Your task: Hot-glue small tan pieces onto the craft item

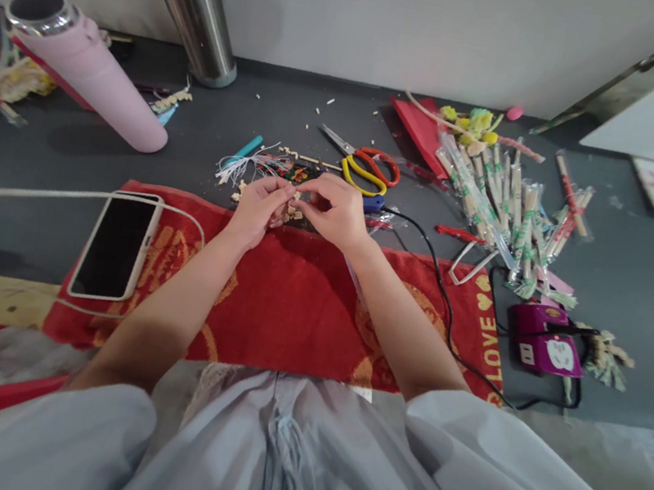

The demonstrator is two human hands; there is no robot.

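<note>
Over the far edge of a red towel [287, 297], my two hands meet at the fingertips. My left hand [261, 208] is closed in a pinch, and my right hand [333, 209] pinches from the other side. What they hold is too small and too covered by the fingers to make out. Small pale pieces [294, 213] show just beneath the fingers. Beyond my hands lie a bundle of white threads [252, 167], a teal stick [247, 149] and a dark patterned item [298, 174]. Scissors with red and yellow handles [365, 170] rest behind my right hand.
A phone [116, 246] lies on the towel's left side under a white cable. A pink bottle [93, 75] and a steel flask [194, 9] stand at the back left. Rightward are wrapped sticks [514, 200] and a purple box [545, 339] with a black cord [440, 275].
</note>
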